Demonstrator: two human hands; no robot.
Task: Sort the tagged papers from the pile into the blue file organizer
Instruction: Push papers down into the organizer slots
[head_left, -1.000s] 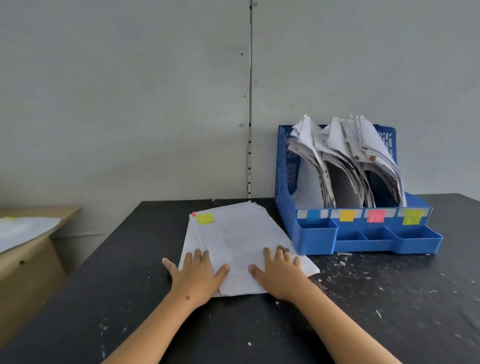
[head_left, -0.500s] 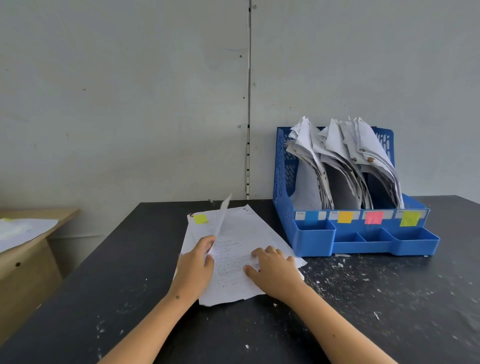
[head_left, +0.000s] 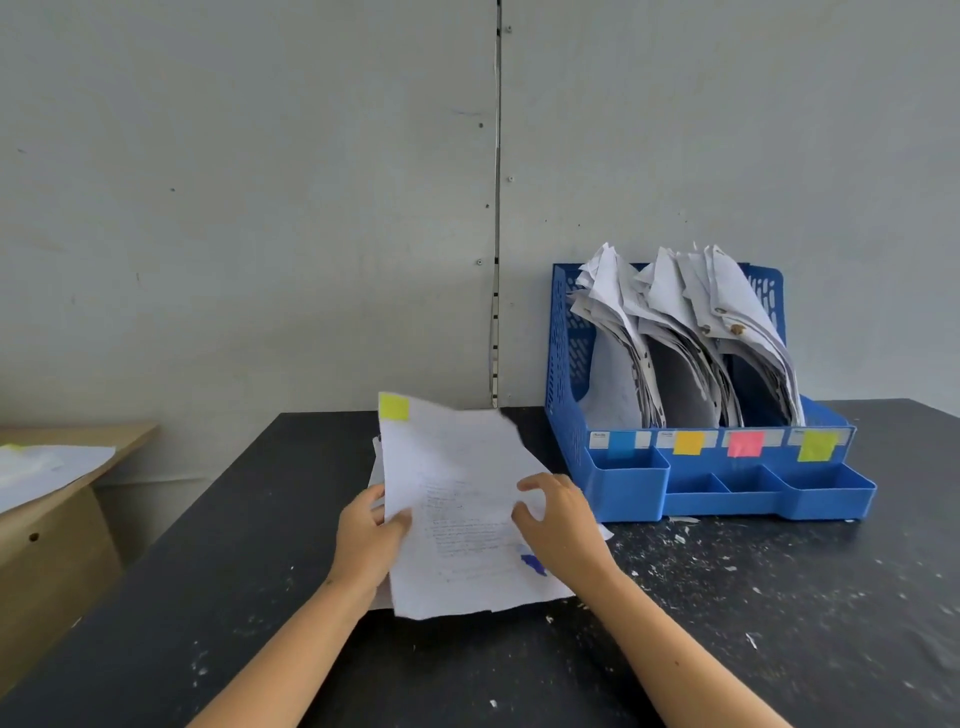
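1 sheet (head_left: 457, 499), yellow-green tag (head_left: 394, 406) at its top left corner, raised above the pile (head_left: 378, 470) on the black table (head_left: 208, 571). Left hand (head_left: 366, 535) pinches its left edge, thumb on the front. Right hand (head_left: 563, 525) at its right edge, fingers curled loosely; cannot tell whether it grips. Blue file organizer (head_left: 628, 488) just right, 4 slots tagged blue, orange, pink, yellow-green, papers in them.

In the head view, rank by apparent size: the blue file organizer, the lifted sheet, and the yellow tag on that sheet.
1. Blue file organizer
2. Lifted sheet; it is nearer the camera, so the true gap is unsure
3. Yellow tag, clearly smallest
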